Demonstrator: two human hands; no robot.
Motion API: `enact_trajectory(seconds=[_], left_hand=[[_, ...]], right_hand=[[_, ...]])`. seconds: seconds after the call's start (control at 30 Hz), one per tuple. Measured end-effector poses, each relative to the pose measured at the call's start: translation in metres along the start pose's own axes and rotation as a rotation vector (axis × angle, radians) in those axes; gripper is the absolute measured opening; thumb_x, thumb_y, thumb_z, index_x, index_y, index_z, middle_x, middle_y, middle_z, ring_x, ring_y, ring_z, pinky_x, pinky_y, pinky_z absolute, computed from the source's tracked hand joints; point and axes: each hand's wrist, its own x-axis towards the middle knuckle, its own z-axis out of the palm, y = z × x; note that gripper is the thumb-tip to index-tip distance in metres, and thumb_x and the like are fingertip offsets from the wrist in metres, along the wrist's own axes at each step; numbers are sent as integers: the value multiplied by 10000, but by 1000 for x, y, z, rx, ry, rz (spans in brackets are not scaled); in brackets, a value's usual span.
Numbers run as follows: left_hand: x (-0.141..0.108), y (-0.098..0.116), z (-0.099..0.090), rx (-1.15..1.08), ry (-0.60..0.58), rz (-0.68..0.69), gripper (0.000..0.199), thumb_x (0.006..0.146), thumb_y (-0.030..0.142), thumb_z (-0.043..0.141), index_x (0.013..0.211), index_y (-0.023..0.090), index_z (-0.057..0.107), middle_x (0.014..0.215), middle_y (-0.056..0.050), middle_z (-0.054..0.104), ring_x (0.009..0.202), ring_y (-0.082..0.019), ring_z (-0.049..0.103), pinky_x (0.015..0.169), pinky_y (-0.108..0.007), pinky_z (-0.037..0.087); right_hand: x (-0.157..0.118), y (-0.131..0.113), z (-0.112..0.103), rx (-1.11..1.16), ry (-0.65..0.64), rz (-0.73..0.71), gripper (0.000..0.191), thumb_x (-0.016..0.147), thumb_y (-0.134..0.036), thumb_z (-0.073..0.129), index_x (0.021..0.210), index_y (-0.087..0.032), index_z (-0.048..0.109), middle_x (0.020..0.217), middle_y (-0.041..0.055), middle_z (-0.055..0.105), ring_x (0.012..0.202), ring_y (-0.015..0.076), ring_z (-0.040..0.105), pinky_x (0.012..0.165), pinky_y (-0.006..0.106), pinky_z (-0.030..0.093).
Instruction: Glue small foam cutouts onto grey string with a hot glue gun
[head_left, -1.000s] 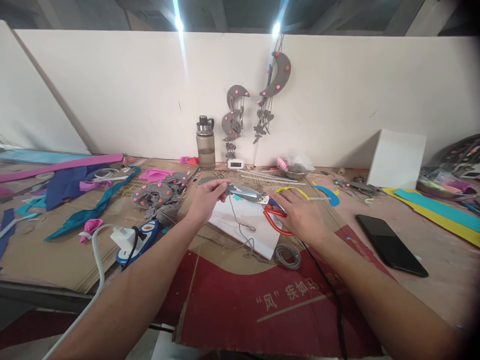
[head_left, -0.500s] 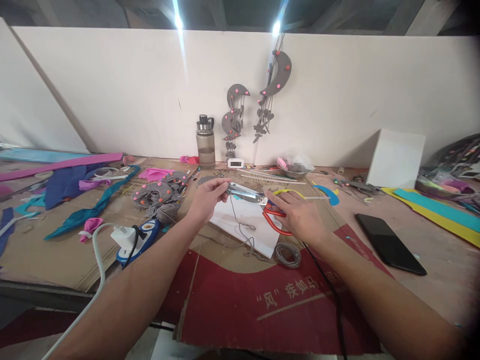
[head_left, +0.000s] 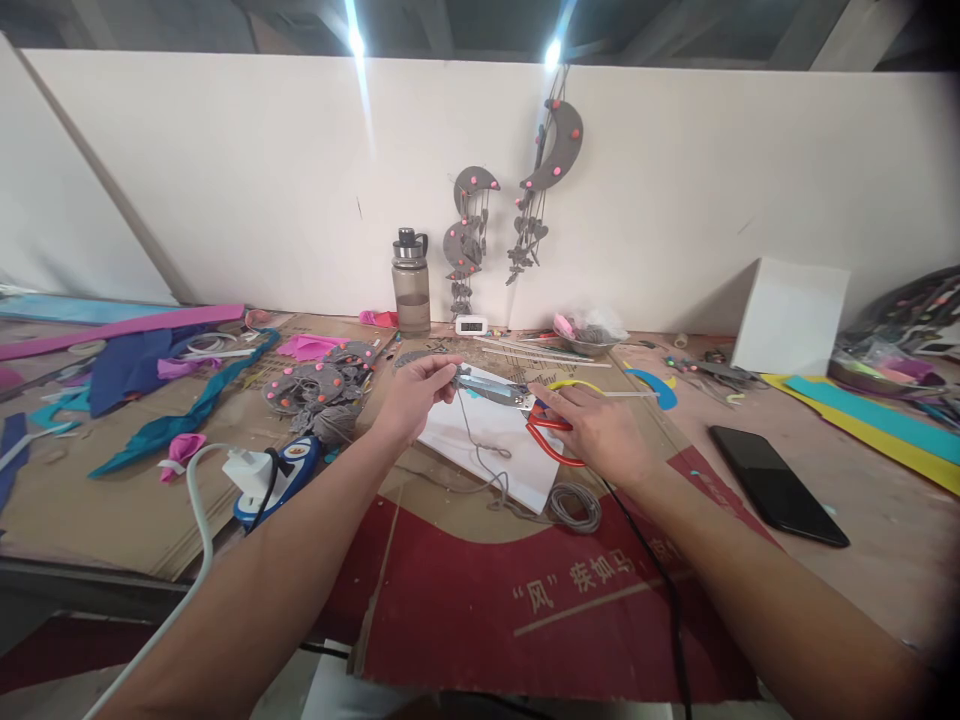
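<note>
My left hand (head_left: 422, 395) is closed in a pinch on a grey cord (head_left: 466, 422), which drops from the fingertips in loose curls. In my right hand (head_left: 600, 428) is a pair of scissors (head_left: 499, 388) with red handles, the blades pointing left. Their tips reach the cord beside my left fingertips; whether the blades touch it I cannot make out. Below lies a white sheet (head_left: 491, 445). A coil of the same cord (head_left: 574, 508) rests at the sheet's lower right corner.
Cardboard (head_left: 450, 590) covers the table's front. On the right lies a black phone (head_left: 777, 483). To the left are a blue-and-white power strip (head_left: 289, 478) and grey crescents with pink dots (head_left: 319, 385). A water bottle (head_left: 411, 285) stands by the wall, where grey moon ornaments (head_left: 559, 150) hang.
Both hands keep nearly the same place and the same grips, with the scissors still at the cord. The whole view has shifted very slightly.
</note>
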Motion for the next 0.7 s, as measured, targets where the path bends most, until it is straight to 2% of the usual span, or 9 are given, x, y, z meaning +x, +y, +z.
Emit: enact_trajectory(seconds=[0.13, 0.27, 0.43, 0.57, 0.7], left_hand=[[6, -1, -8, 7, 41, -20, 272, 664, 258, 735, 892, 118, 689, 657, -6, 590, 511, -67, 486, 529, -233, 384], [13, 2, -20, -19, 121, -32, 287, 656, 218, 739, 913, 112, 671, 674, -12, 604, 563, -86, 550, 572, -240, 437], [16, 7, -29, -29, 104, 2, 327, 647, 184, 747, 950, 112, 649, 717, -25, 628, 634, -107, 599, 638, -254, 481], [17, 9, -28, -42, 94, -16, 262, 618, 160, 747, 851, 116, 635, 693, -10, 610, 612, -94, 586, 620, -232, 470], [16, 9, -25, -53, 88, -25, 207, 582, 121, 723, 750, 130, 602, 615, 28, 552, 522, -60, 511, 525, -193, 401]], right_hand=[[1, 1, 1, 45, -22, -43, 446, 860, -250, 561, 1305, -234, 526, 999, 68, 670, 896, 190, 606, 657, 270, 425], [1, 0, 5, 146, -96, -94, 453, 855, -266, 575, 1305, -247, 524, 1050, 72, 661, 926, 190, 615, 719, 278, 458], [1, -11, 5, 354, -233, -65, 507, 828, -294, 604, 1323, -296, 498, 1171, 56, 632, 990, 195, 615, 797, 290, 462], [3, -28, -4, 463, -319, -78, 519, 795, -309, 630, 1301, -307, 518, 1103, 49, 648, 985, 207, 609, 796, 286, 446], [4, -45, -12, 506, -390, -117, 459, 792, -339, 625, 1247, -321, 560, 1015, 37, 647, 892, 200, 614, 709, 265, 428]])
